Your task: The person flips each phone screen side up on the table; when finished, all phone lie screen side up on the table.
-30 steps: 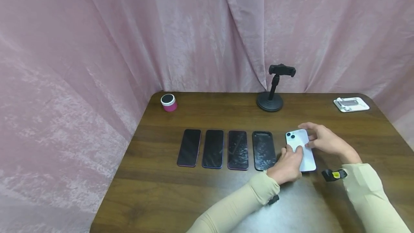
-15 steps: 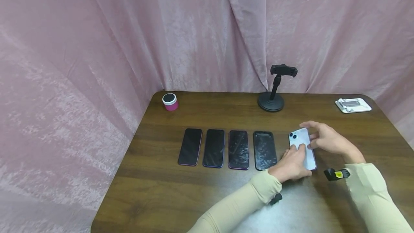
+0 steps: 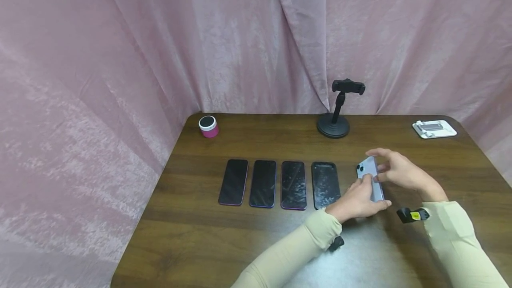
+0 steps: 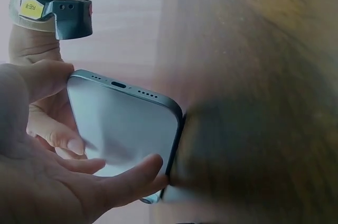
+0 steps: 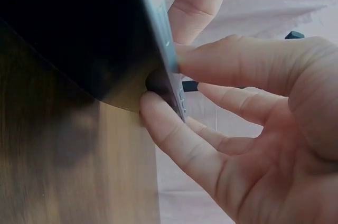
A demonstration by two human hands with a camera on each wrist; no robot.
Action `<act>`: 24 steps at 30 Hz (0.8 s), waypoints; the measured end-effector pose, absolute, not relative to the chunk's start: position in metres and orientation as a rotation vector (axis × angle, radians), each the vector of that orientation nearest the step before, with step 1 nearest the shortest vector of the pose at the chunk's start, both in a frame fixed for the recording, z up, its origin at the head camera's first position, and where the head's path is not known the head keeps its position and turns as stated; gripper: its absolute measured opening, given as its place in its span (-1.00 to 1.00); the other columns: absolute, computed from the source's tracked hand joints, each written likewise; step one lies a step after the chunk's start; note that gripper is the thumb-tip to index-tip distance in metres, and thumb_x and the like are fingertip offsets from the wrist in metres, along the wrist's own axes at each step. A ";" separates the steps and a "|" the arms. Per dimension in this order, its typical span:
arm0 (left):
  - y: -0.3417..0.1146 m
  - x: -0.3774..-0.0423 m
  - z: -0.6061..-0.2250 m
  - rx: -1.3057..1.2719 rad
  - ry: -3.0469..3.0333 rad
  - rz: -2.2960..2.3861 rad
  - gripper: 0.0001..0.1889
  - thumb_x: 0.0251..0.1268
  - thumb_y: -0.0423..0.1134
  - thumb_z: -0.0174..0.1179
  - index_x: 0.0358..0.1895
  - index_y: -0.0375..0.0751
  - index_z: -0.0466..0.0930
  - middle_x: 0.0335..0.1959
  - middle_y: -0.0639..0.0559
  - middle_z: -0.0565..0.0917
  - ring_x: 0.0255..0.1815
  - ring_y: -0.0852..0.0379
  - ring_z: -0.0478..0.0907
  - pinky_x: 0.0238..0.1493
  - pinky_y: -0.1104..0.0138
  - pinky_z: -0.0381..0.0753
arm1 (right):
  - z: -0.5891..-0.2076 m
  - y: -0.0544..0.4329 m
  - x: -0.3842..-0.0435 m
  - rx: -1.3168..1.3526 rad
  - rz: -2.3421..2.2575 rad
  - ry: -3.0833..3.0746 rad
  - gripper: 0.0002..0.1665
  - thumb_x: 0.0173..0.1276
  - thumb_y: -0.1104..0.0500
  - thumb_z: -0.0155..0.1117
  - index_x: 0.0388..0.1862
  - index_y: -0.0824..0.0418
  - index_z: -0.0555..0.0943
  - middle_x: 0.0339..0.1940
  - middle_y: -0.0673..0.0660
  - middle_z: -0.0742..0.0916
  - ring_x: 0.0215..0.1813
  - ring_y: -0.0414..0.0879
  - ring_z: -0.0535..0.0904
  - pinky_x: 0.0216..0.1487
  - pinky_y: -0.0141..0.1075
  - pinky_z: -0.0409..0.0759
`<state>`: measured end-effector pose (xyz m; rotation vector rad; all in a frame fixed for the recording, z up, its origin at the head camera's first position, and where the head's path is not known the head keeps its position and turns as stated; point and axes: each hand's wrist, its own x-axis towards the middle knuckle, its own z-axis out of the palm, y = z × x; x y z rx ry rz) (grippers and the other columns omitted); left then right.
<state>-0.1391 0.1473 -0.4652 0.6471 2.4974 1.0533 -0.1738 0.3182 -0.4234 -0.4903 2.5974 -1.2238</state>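
Note:
In the head view a pale blue smartphone (image 3: 366, 169) stands tilted up on one long edge, its camera corner at the far end. My left hand (image 3: 357, 200) grips it near the lower end, with fingers on the back and the thumb at the bottom edge. From the right, my right hand (image 3: 406, 174) pinches the raised side and far end. The left wrist view shows the phone's pale back (image 4: 121, 123) and its charging port. In the right wrist view the dark screen (image 5: 74, 28) faces the camera, and an index fingertip (image 5: 156, 108) touches the phone's corner.
Several dark phones (image 3: 262, 183) lie screen up in a row to the left. Behind stands a black phone holder (image 3: 334, 123) on a round base. A pink and white jar (image 3: 209, 127) is at the back left; a white flat stand (image 3: 434, 129) sits back right.
Lying nearly flat before, the phone has been tilted up on its long edge, with its right side raised. Both hands stay on it, and the left thumb has shifted right along its lower end.

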 end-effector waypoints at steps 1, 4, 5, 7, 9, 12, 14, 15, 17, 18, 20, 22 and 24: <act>0.146 -0.139 -0.465 0.642 2.496 1.065 -0.26 0.28 0.10 0.35 0.39 -0.18 0.27 0.10 0.05 0.53 -0.15 0.27 0.49 -0.25 0.46 0.52 | -0.423 0.317 -0.174 -0.492 -1.217 2.604 -0.18 0.13 0.51 0.38 0.38 0.56 0.28 0.19 0.62 0.51 0.04 0.41 0.65 -0.17 -0.16 0.69; 0.144 -0.140 -0.465 0.633 2.501 1.094 -0.22 0.28 0.09 0.35 0.44 -0.17 0.24 0.22 0.05 0.52 0.00 0.24 0.52 -0.11 0.44 0.54 | -0.425 0.316 -0.176 -0.497 -1.220 2.621 -0.17 0.20 0.48 0.35 0.41 0.57 0.22 0.26 0.64 0.45 0.04 0.41 0.64 -0.13 -0.14 0.68; 0.143 -0.141 -0.465 0.629 2.502 1.103 -0.20 0.27 0.09 0.35 0.46 -0.15 0.22 0.26 0.04 0.50 0.05 0.24 0.52 -0.06 0.43 0.54 | -0.425 0.315 -0.176 -0.494 -1.230 2.617 -0.17 0.24 0.47 0.32 0.43 0.58 0.18 0.29 0.65 0.42 0.04 0.42 0.63 -0.11 -0.14 0.68; 0.140 -0.140 -0.465 0.613 2.492 1.125 -0.16 0.27 0.08 0.35 0.52 -0.10 0.17 0.35 0.04 0.46 0.15 0.21 0.50 0.04 0.39 0.54 | -0.427 0.315 -0.177 -0.480 -1.237 2.616 -0.17 0.32 0.42 0.27 0.46 0.58 0.11 0.33 0.65 0.38 0.12 0.45 0.58 -0.06 -0.18 0.64; 0.138 -0.140 -0.464 0.595 2.472 1.157 -0.12 0.27 0.05 0.37 0.56 -0.08 0.12 0.40 0.03 0.42 0.19 0.20 0.49 0.08 0.38 0.54 | -0.430 0.314 -0.178 -0.466 -1.286 2.573 -0.19 0.37 0.41 0.20 0.47 0.61 0.05 0.34 0.68 0.35 0.18 0.48 0.53 -0.03 -0.20 0.63; 0.135 -0.139 -0.462 0.585 2.477 1.160 -0.10 0.26 0.03 0.37 0.58 -0.07 0.10 0.40 0.06 0.43 0.20 0.20 0.49 0.08 0.39 0.53 | -0.433 0.313 -0.180 -0.455 -1.366 2.495 -0.23 0.42 0.41 0.11 0.46 0.66 0.01 0.33 0.72 0.33 0.20 0.46 0.50 -0.02 -0.23 0.64; 0.133 -0.140 -0.462 0.595 2.496 1.162 -0.11 0.23 0.01 0.39 0.57 -0.10 0.13 0.35 0.06 0.48 0.16 0.20 0.51 0.04 0.42 0.52 | -0.436 0.312 -0.182 -0.463 -1.418 2.434 -0.27 0.43 0.42 0.06 0.44 0.69 0.02 0.31 0.74 0.33 0.16 0.42 0.53 -0.05 -0.20 0.67; 0.133 -0.140 -0.462 0.605 2.508 1.161 -0.11 0.22 0.00 0.39 0.56 -0.12 0.15 0.33 0.05 0.50 0.14 0.22 0.51 0.02 0.44 0.52 | -0.436 0.312 -0.182 -0.471 -1.427 2.420 -0.29 0.44 0.42 0.05 0.44 0.70 0.03 0.30 0.74 0.34 0.16 0.41 0.53 -0.06 -0.19 0.68; 0.132 -0.141 -0.464 0.617 2.528 1.177 -0.11 0.19 -0.02 0.39 0.54 -0.17 0.17 0.28 0.04 0.54 0.06 0.25 0.54 -0.04 0.49 0.51 | -0.439 0.312 -0.183 -0.489 -1.428 2.397 -0.32 0.48 0.40 0.04 0.44 0.68 0.07 0.30 0.72 0.37 0.19 0.41 0.52 -0.05 -0.16 0.68; 0.130 -0.142 -0.465 0.613 2.531 1.196 -0.11 0.18 -0.04 0.40 0.53 -0.19 0.18 0.25 0.03 0.56 0.00 0.27 0.55 -0.09 0.51 0.51 | -0.441 0.311 -0.184 -0.496 -1.423 2.385 -0.32 0.50 0.38 0.05 0.45 0.66 0.08 0.31 0.71 0.38 0.21 0.42 0.49 -0.03 -0.14 0.68; 0.126 -0.142 -0.468 0.606 2.545 1.231 -0.12 0.15 -0.07 0.41 0.51 -0.24 0.21 0.17 0.01 0.59 -0.11 0.30 0.56 -0.18 0.54 0.50 | -0.445 0.307 -0.187 -0.509 -1.414 2.359 -0.31 0.54 0.32 0.06 0.48 0.63 0.08 0.33 0.69 0.38 0.29 0.46 0.43 0.02 -0.09 0.66; 0.122 -0.142 -0.469 0.578 2.544 1.270 -0.13 0.12 -0.10 0.42 0.48 -0.27 0.23 0.08 0.01 0.62 -0.20 0.31 0.55 -0.27 0.56 0.49 | -0.449 0.303 -0.190 -0.503 -1.402 2.333 -0.29 0.56 0.26 0.07 0.50 0.60 0.07 0.36 0.67 0.37 0.33 0.48 0.38 0.07 -0.03 0.64; 0.120 -0.141 -0.468 0.550 2.546 1.300 -0.18 0.09 -0.13 0.44 0.42 -0.28 0.29 -0.03 0.03 0.64 -0.27 0.30 0.54 -0.31 0.55 0.47 | -0.450 0.300 -0.190 -0.487 -1.399 2.311 -0.26 0.58 0.23 0.06 0.51 0.61 0.05 0.38 0.67 0.35 0.34 0.47 0.37 0.08 0.02 0.62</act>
